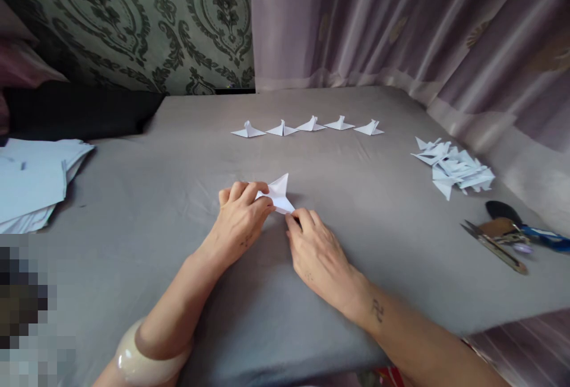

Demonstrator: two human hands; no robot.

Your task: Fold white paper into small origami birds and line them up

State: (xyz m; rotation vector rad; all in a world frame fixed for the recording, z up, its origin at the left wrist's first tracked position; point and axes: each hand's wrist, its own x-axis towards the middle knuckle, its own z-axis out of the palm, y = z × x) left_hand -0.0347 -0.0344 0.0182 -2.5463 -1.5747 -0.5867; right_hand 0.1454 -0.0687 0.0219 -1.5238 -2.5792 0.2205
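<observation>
Just short of the row of five folded birds [308,126], both hands pinch one paper model [278,195] on the tabletop [378,238]. The left hand [240,218] clamps its near-left side; the right hand [317,251] nips its nearest corner, the long point aiming away.

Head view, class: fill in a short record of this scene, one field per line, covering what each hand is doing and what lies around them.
Surface: grey cloth-covered table
Left hand: fingers pressing on the folded white paper
Right hand: fingertips pinching the paper's near corner
Far row: five finished paper figures, side by side
Right side: pile of paper figures; scissors nearer the edge
Left side: stack of flat sheets
Backdrop: curtain, patterned wall
</observation>
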